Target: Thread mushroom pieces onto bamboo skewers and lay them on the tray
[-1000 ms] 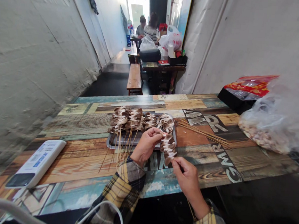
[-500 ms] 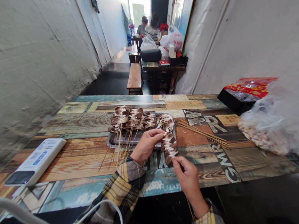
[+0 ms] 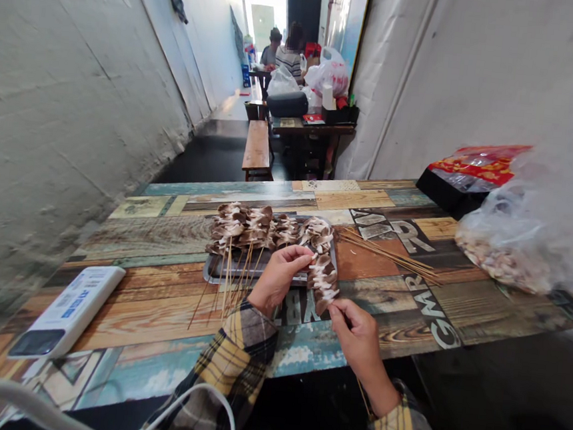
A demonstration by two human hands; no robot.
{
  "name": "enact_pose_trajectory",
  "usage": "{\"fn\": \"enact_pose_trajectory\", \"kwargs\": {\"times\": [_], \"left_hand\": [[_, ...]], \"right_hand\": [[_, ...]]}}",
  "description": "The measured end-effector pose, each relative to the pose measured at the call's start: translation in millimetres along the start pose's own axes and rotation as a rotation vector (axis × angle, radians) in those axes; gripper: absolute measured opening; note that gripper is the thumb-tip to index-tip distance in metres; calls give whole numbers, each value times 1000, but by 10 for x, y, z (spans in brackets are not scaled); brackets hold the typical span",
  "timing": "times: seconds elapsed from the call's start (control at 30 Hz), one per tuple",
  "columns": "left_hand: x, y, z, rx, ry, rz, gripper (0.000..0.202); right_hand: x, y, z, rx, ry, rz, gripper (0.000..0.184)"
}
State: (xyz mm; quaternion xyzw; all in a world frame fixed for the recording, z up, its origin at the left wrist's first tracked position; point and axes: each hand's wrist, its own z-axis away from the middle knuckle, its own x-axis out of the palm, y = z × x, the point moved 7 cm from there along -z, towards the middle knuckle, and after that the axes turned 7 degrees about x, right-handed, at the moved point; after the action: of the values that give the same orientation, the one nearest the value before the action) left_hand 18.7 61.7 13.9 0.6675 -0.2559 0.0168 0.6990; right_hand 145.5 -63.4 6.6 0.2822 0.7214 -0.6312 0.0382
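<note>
A skewer of oyster mushrooms [image 3: 323, 276], brown caps with white stems packed close together, is stretched between my hands. My left hand [image 3: 277, 276] pinches its upper end with thumb and forefinger. At the lower end, my right hand [image 3: 356, 331] is closed on the lowest mushroom, and a thin bamboo stick [image 3: 363, 397] shows below that wrist. Just behind, a metal tray [image 3: 211, 273] carries several finished mushroom skewers [image 3: 243, 224], their bare sticks pointing toward me over the near rim. The skewer's tip is too small to make out.
Loose bamboo sticks [image 3: 393, 254] lie right of the tray. Farther right are a clear bag of mushrooms [image 3: 504, 251] and a black box [image 3: 449, 192] with a red packet. A white power bank [image 3: 70, 310] with a cable [image 3: 215, 393] sits left. Two people are at a far table.
Both hands hold almost the same pose on the mushroom skewer. The whole view has shifted very slightly; nothing has been taken up or let go.
</note>
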Motion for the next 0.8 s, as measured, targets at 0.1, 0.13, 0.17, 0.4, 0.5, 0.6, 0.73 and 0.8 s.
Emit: {"fn": "enact_pose_trajectory", "kwargs": {"times": [0.1,0.13,0.17,0.4,0.5,0.6,0.73,0.8], "left_hand": [[-12,-8,-4,-1,9,-1,21],[-13,-11,-5,-3,9,0,22],[-12,-13,-5,-6,7,-1,22],[8,-15,1,-20,-15,-26,21],[5,-20,2,-20,-17,-26,21],[-3,-31,0,-21,-14,-25,22],[-15,-47,-4,-29,-13,-54,21],[-21,-50,-7,-33,-17,-78,21]], "right_hand": [[0,-1,-1,-6,0,-6,25],[-1,-1,-1,-5,-1,-6,25],[0,0,-1,-2,-3,-7,25],[6,19,6,11,-5,-11,24],[8,24,7,20,-8,-13,24],[7,15,5,23,-14,-17,24],[7,8,5,25,-22,-25,24],[4,9,7,17,-18,-20,24]]}}
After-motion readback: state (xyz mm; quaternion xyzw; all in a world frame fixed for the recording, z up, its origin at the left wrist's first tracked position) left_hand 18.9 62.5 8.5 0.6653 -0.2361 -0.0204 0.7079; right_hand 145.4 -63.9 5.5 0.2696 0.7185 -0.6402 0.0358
